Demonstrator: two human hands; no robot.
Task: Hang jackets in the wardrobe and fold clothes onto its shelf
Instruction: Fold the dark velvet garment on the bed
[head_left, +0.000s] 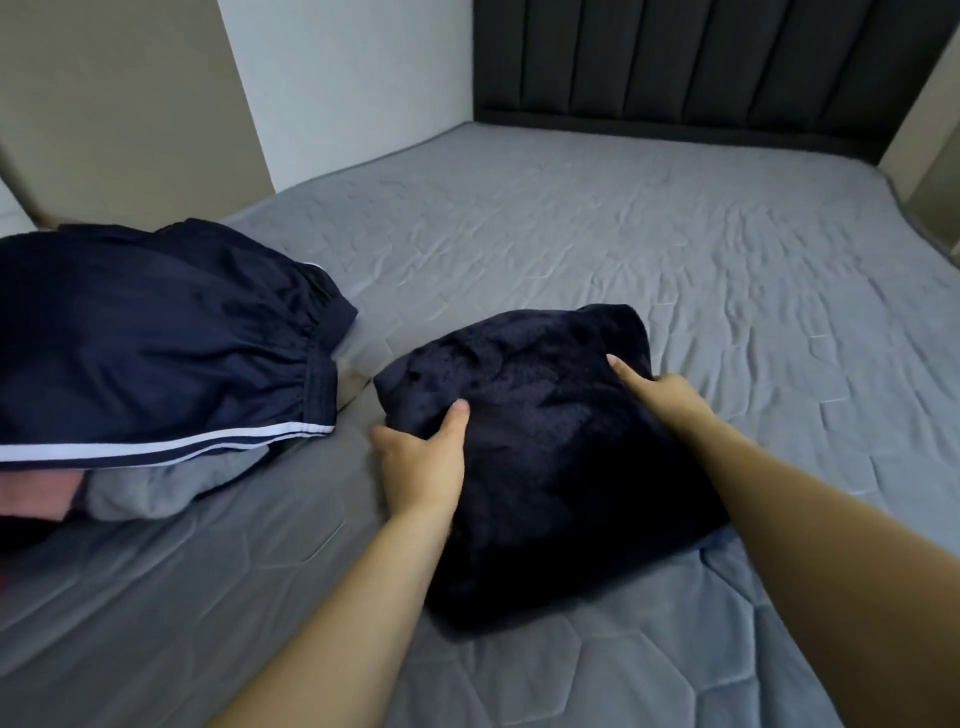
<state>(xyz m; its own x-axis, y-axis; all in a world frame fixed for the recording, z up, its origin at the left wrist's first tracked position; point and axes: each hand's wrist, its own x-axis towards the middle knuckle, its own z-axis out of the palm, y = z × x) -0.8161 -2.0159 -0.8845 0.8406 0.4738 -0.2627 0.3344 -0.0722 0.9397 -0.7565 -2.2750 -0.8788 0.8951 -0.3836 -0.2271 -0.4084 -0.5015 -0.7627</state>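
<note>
One garment folded on the bed, more waiting at the left

Both hands grip a folded dark fleece (545, 441) on the grey bed (675, 234): the left hand (423, 462) holds its near-left edge, the right hand (660, 389) its right edge. A heap at the left, topped by a navy jacket (156, 338), looks unsorted; no wardrobe shelf is in view, so shelving and hanging seem yet to come.

Folded garment (545, 441) on the bed (675, 249), centre; left hand (423, 462) at its left edge, right hand (670, 395) at its right; clothes pile (156, 353) further left; headboard (701, 62) behind.
</note>
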